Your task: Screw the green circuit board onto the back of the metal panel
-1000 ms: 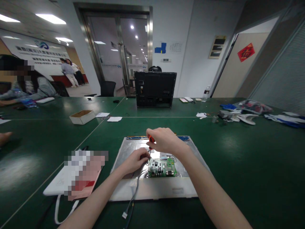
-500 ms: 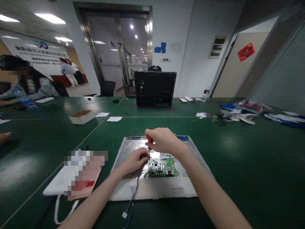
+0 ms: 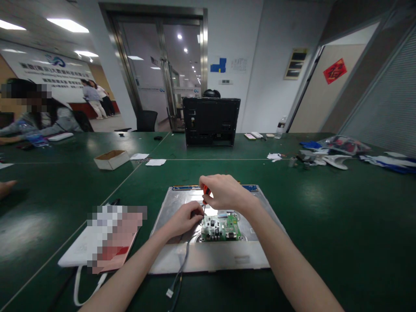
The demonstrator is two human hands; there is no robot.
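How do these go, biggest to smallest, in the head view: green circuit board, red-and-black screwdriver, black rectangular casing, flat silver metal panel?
Flat silver metal panel
Black rectangular casing
Green circuit board
Red-and-black screwdriver, partly hidden by the right hand

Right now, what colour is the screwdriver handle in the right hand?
The screwdriver handle is red-orange and black where visible, best seen in head view.

R hand [image 3: 223, 190] hides pt of screwdriver [image 3: 207, 190], tip [image 3: 203, 215] unclr, forearms [image 3: 136, 260] cut btm

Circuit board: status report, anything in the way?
Right hand gripping screwdriver, tip at circuit board's far-left corner. Left hand at same corner. Cable over panel's near edge.
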